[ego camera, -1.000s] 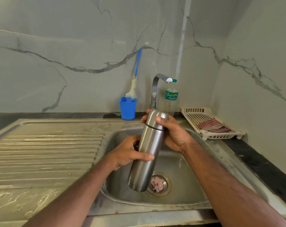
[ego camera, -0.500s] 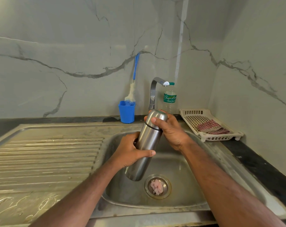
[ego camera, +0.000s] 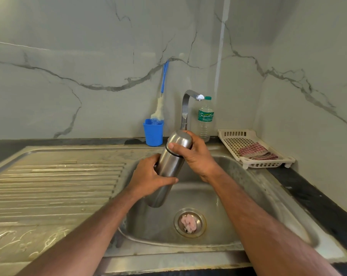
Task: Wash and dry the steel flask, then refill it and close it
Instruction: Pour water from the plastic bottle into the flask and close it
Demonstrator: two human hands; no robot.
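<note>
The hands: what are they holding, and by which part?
Both hold the steel flask over the sink: left hand round its body, right hand round the cap end.

Head-worn view, looking forward and down, close over sink (ego camera: 248, 196)

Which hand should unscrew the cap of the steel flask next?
Right. The right hand already wraps the rounded steel cap of the tilted steel flask; the left hand grips the body, steadying it over the sink.
</note>
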